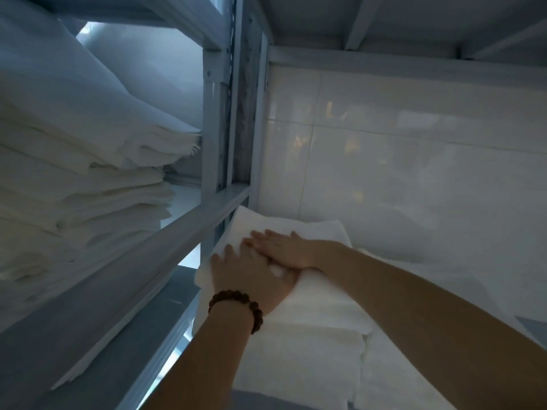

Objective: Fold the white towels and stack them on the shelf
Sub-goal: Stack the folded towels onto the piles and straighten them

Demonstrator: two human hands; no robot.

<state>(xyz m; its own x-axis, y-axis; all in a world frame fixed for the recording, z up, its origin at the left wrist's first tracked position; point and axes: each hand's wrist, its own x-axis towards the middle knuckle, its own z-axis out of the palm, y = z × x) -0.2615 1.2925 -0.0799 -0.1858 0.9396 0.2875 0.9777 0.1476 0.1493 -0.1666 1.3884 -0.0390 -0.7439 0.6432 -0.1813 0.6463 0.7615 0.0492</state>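
A folded white towel (319, 232) lies on top of a stack of folded white towels (302, 356) on the shelf board (429, 389) in the right bay. My left hand (251, 276), with a brown bead bracelet on the wrist, lies flat on the top towel near its left edge. My right hand (281, 247) rests palm down on the same towel, just beyond the left hand and partly overlapping it. Both hands have their fingers spread and grip nothing.
A tall pile of folded white linen (80, 184) fills the left bay. A grey metal upright (219, 119) and a slanted shelf rail (165, 241) separate the two bays. White wall tiles (414, 161) stand behind the shelf, and an upper shelf (384, 22) hangs overhead.
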